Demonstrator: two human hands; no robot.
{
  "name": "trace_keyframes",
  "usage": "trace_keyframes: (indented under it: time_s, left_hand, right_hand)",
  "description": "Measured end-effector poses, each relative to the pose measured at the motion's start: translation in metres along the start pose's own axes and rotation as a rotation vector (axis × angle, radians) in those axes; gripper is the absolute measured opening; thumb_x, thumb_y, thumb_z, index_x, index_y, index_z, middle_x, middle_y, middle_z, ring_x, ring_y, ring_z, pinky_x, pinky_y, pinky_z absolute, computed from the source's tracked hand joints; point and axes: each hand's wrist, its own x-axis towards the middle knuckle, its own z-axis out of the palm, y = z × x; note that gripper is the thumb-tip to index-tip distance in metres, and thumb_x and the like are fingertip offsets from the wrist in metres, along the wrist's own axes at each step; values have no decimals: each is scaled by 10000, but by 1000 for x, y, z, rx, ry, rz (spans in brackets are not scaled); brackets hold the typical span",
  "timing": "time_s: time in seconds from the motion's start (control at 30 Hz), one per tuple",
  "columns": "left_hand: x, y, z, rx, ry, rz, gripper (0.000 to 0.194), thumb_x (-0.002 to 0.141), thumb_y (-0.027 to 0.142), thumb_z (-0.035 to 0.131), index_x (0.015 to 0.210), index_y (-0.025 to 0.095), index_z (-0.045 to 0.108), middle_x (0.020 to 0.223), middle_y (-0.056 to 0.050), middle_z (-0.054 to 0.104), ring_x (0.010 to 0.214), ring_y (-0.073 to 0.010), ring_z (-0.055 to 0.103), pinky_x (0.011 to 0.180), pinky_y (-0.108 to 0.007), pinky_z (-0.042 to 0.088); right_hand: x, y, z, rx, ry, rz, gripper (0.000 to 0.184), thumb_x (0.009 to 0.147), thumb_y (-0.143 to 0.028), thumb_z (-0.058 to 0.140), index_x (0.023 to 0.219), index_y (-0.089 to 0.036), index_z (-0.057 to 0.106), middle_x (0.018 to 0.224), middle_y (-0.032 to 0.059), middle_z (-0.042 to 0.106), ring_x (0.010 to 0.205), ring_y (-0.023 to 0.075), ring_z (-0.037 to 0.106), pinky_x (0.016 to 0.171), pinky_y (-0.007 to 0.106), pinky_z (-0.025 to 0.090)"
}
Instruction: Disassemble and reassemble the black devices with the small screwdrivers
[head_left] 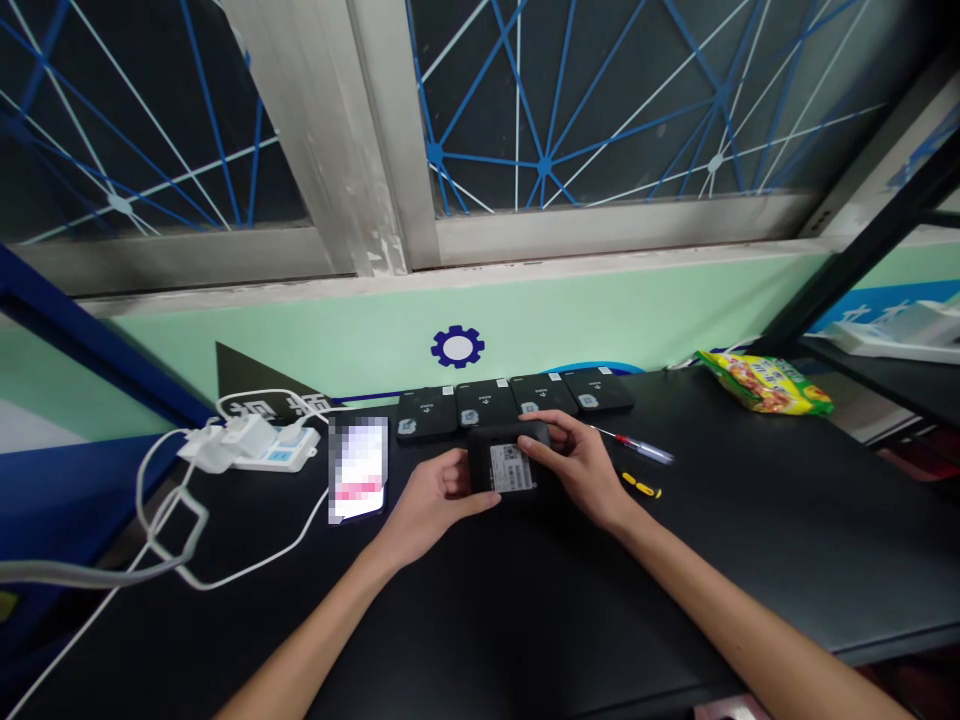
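Between my two hands is a small black box-shaped device (484, 465) with a white printed label facing me. My left hand (442, 490) grips its left side, thumb along the lower edge. At the right and top edge, my right hand (574, 460) is closed on it, with the thumb near the label. Behind it, several similar flat black devices (426, 412) lie in a row along the wall, each with small stickers. To the right of my right hand are a screwdriver (645, 448) with a clear handle and a small yellow and black tool (641, 485).
A lit phone (358, 470) with a blurred screen lies left of my left hand. A white power strip (277, 450) with plugs and loose cables (247, 578) is farther left. A yellow-green snack bag (772, 383) sits at the back right of the black table (750, 540).
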Motion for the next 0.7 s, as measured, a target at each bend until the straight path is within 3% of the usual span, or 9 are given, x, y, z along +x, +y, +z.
trace_keyframes:
  time_s: [0.27,0.5,0.6,0.7]
  left_hand:
    - [1,1,-1,-27,25,-42,457,790,287,941,1182,183,730,1094,-111,808,1012,-311,784,925,-479,621]
    - [-1,4,-1,-102,74,-64,471,837,329,923,1235,174,724,1081,-120,795,1029,-313,767,907,-495,658]
    - [0,5,-2,-108,70,-59,462,848,334,919,1233,169,725,1087,-122,794,1039,-310,766,921,-494,661]
    - [-1,5,-3,-112,64,-67,465,865,349,908,1246,165,717,1093,-128,799,1053,-321,771,937,-508,658]
  right_hand:
    - [0,-2,-1,91,-67,169,552,849,-478,889,1302,-232,692,951,32,791,842,234,741,800,374,595]
    - [-2,-6,3,152,-142,198,390,865,-439,885,1130,-211,712,1064,52,803,964,231,764,915,368,606]
    - [-2,-4,1,151,-175,209,387,885,-416,872,1162,-214,692,1035,47,799,945,224,766,864,354,627]
    - [-2,-3,-1,124,-196,233,411,888,-433,864,1181,-221,670,1009,44,788,890,224,764,713,319,646]
